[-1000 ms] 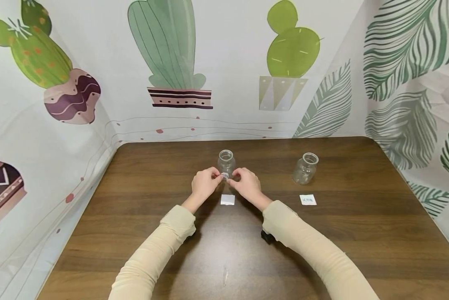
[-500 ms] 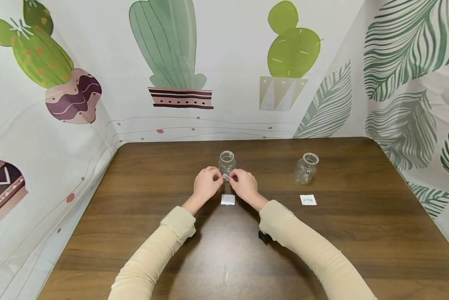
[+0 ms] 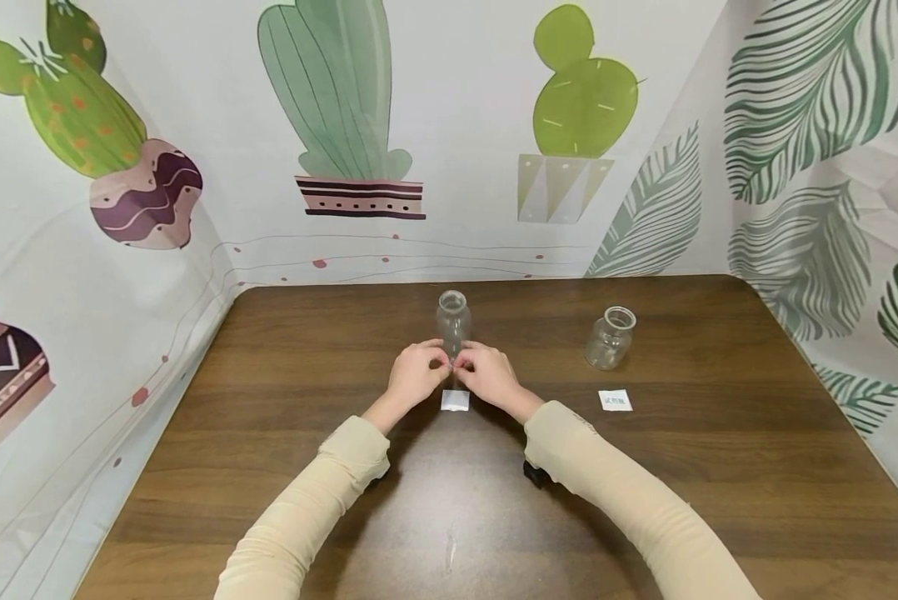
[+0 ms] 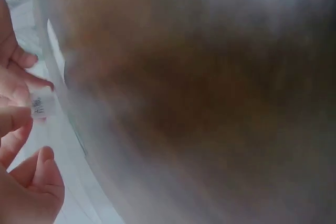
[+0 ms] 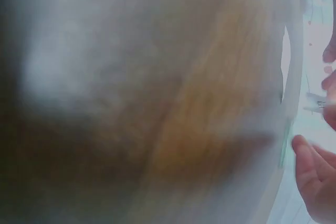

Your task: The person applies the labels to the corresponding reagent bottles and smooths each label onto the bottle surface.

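A clear glass jar [image 3: 453, 321] stands on the brown table, its lower part hidden by the fingers in the head view. In front of it, my left hand [image 3: 416, 372] and right hand [image 3: 488, 372] meet fingertip to fingertip. Both pinch a small white label [image 4: 43, 103] with dark print, seen at the left edge of the left wrist view. The right wrist view catches the same label [image 5: 317, 103] tilted and blurred at its right edge. Whether the label touches the glass cannot be told. Just below the hands lies a plain white paper square [image 3: 455, 400].
To the right stands a second open glass jar [image 3: 610, 337], with a printed white paper [image 3: 616, 400] lying before it. The wooden table [image 3: 644, 517] reaches back to a cloth backdrop [image 3: 464, 100] patterned with cacti and leaves.
My hands have come slightly nearer, with fingertips closer together. The label seen between them earlier is now mostly hidden in the head view. The front jar's rim appears slightly higher.
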The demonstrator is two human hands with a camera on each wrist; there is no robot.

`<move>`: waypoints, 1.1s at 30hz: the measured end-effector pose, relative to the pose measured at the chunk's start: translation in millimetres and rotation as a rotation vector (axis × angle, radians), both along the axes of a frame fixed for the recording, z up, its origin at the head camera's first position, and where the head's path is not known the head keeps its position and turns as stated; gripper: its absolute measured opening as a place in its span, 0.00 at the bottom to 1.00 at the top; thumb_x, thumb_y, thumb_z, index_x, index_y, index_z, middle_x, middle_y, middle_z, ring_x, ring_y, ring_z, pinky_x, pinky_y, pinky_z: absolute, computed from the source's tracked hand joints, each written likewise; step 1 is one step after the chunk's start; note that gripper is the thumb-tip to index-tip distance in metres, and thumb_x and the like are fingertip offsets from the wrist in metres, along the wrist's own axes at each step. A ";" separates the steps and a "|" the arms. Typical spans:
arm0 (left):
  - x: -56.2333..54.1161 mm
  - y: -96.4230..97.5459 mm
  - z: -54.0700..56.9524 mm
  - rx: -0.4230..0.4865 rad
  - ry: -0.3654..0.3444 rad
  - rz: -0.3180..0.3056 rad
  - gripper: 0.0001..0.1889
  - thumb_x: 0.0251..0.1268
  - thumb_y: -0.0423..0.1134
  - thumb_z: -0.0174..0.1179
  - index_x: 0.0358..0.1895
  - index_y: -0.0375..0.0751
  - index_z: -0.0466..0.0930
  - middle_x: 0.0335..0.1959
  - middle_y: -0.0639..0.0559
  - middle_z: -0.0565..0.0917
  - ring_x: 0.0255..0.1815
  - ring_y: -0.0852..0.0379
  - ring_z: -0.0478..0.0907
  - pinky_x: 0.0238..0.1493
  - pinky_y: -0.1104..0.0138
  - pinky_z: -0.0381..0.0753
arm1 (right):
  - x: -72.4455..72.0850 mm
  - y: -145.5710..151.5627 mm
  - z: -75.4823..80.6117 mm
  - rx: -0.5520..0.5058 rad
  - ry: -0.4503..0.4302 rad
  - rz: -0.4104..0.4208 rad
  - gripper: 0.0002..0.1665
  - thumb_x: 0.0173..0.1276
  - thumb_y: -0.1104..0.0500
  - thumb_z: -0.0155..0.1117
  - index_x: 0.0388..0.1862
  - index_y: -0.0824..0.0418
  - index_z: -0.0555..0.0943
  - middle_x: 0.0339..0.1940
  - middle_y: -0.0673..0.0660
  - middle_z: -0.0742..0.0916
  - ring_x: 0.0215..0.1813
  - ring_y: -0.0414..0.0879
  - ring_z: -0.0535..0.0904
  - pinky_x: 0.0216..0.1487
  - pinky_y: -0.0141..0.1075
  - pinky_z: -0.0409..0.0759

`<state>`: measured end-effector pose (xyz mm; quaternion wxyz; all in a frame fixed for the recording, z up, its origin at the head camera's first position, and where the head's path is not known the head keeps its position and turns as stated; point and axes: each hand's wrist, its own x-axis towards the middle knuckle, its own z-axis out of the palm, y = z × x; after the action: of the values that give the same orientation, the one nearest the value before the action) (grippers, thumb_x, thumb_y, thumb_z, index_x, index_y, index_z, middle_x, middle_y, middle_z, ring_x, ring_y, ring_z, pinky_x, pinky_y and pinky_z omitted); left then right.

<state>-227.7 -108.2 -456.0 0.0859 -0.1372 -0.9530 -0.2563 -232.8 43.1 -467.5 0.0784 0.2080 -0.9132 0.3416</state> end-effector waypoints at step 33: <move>-60.4 1.3 35.9 0.125 0.017 0.129 0.08 0.54 0.41 0.55 0.35 0.45 0.78 0.46 0.50 0.78 0.45 0.50 0.73 0.43 0.58 0.72 | -45.6 2.1 39.7 -0.056 -0.083 -0.220 0.04 0.58 0.56 0.58 0.30 0.56 0.78 0.39 0.53 0.80 0.32 0.47 0.72 0.33 0.41 0.71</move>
<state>-288.2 -106.9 -420.2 0.1186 -0.0720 -0.9412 -0.3081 -278.4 45.2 -427.8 0.0833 0.0900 -0.9231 0.3645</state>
